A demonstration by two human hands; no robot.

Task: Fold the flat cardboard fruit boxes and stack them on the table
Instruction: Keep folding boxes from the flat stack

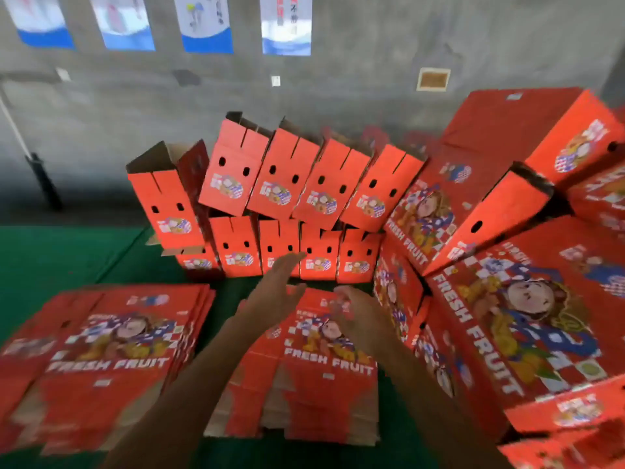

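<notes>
A pile of flat red "FRESH FRUIT" boxes point(314, 374) lies in front of me on the green table point(50, 252). A second flat pile point(111, 350) lies to its left. My left hand point(282, 277) is stretched out above the far end of the middle pile, fingers straight and holding nothing. My right hand point(351, 309) hovers over the same pile's far right corner; it is blurred, its fingers look loosely spread and empty. Folded boxes point(280, 198) stand stacked in two rows behind, open tops up.
Larger stacks of red boxes point(527, 299) lean and lie along the right side. One folded box point(169, 198) stands tilted at the left end of the rows. A grey wall with posters point(206, 25) is behind. A dark pole point(44, 181) leans at far left.
</notes>
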